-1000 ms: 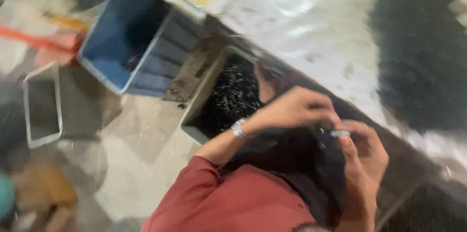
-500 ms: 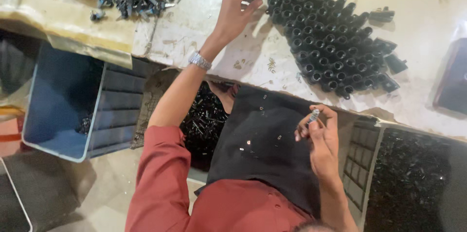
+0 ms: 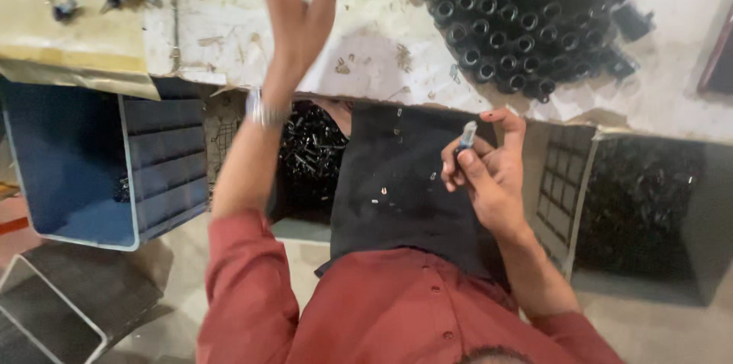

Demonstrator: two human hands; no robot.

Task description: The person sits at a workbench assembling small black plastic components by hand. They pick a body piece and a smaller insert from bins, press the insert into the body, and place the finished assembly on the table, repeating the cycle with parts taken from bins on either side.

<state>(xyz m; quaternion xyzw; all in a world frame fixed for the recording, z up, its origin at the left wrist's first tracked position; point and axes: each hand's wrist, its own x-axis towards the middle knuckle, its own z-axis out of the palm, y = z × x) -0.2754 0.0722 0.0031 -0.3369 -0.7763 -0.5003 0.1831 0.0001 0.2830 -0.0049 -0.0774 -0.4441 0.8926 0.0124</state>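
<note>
A blue bin (image 3: 84, 173) stood at the far left under the worktop (image 3: 229, 28). The left hand (image 3: 298, 13) reached up over the worktop, its fingers cut off by the frame's top edge, so their grip could not be told. Right of it lay a cluster of black tubes (image 3: 504, 20). The right hand (image 3: 485, 169) pinched a small silvery pin (image 3: 466, 135) between thumb and fingers, above a dark cloth (image 3: 397, 196) on the lap.

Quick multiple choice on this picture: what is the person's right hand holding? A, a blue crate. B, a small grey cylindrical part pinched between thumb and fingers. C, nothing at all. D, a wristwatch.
B: the right hand pinches a small grey cylindrical part over the dark apron, while the left hand reaches up over the table toward the black tubes.
</note>
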